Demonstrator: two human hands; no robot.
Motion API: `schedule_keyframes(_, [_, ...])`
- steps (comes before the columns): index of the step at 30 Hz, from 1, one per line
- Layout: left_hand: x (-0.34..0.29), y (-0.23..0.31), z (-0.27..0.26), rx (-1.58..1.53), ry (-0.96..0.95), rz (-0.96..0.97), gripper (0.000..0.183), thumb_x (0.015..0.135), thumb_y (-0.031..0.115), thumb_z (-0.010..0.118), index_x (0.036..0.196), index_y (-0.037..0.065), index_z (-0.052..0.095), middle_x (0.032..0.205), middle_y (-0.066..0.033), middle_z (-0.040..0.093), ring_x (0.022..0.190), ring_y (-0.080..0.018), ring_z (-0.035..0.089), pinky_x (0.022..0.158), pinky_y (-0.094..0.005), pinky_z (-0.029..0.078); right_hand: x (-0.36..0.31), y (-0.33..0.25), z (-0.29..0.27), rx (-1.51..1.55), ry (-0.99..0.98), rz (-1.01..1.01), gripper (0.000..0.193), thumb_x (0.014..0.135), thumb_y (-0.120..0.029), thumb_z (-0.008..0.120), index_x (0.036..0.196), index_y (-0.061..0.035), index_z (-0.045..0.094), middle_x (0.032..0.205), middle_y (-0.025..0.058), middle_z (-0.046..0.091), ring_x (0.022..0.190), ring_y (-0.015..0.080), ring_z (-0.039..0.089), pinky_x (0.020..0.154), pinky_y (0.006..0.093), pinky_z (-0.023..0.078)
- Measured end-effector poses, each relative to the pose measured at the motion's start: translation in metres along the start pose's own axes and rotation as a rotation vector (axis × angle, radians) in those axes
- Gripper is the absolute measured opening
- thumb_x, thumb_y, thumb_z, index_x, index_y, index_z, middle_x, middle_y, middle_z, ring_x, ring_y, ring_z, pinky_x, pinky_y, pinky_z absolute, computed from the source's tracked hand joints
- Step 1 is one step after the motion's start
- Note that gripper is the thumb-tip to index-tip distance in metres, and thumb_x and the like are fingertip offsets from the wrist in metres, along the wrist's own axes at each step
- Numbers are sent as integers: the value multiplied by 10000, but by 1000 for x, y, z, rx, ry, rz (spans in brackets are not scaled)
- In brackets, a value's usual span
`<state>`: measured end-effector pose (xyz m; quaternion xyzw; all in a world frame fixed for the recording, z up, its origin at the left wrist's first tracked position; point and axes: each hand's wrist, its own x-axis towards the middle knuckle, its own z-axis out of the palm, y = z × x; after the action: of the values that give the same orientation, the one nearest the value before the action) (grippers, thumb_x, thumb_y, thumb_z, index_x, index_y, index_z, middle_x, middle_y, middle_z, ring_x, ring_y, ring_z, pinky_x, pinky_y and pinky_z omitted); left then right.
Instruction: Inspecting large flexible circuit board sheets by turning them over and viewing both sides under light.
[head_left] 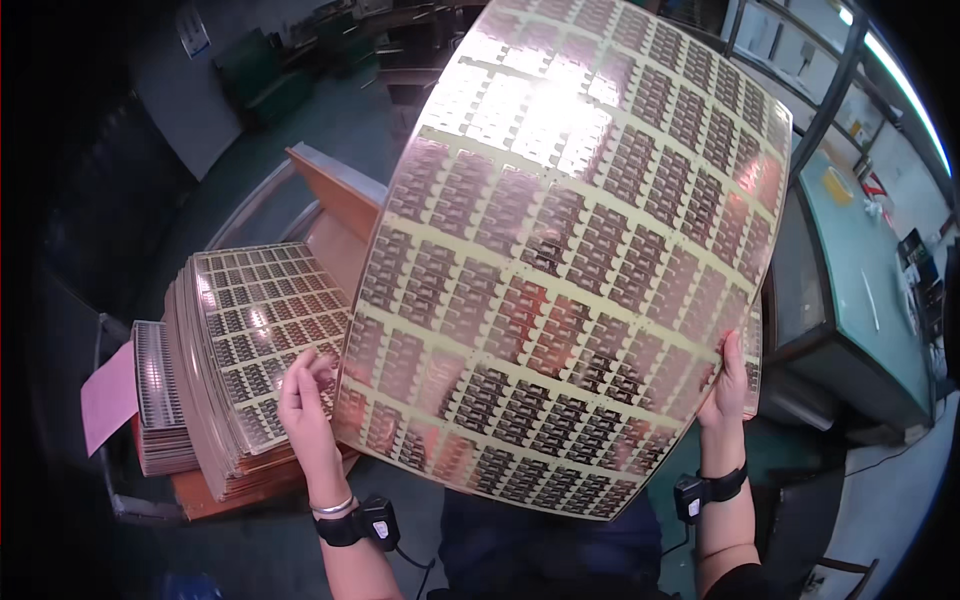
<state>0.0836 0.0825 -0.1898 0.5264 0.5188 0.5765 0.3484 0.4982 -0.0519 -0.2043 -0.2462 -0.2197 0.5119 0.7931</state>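
Observation:
A large, thin circuit board panel (600, 235) with rows of shiny copper patterns and pale green borders is tilted up in front of me. My right hand (731, 385) grips its right edge, thumb on the front face and the other fingers hidden behind. Just beside the lower left edge is my left hand (312, 415), its fingers loosely bent and apart, with nothing visible in them. Behind that hand leans a thick stack of similar panels (265, 310). Both wrists wear black bands with small boxes.
A lower stack of panels (160, 400) and a pink sheet (108, 398) are at the far left. Behind the main stack rises a brown board (335, 195). To the right is a green-topped workbench (860, 270) with a yellow item (838, 185) on it.

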Motion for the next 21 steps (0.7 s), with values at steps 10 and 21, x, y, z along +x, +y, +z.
schedule_keyframes(10, [-57,-29,82,-953,105,-584,335,887,410,468,1033,114,527,904,-27,564,840,-151,541,746,-306,454,-20,44,13,-75,126,-195,341,916,-179,449,1228,-52,393,1196,69,486,1110,186,466,955,375,369])
schedule_keyframes(21, [-40,-89,11,-575,238,-591,305,893,350,492,742,85,505,679,-14,497,612,-123,496,578,-255,415,-26,-62,-20,-63,204,-481,484,879,-105,429,1323,-2,264,1307,138,393,1177,242,426,990,384,359])
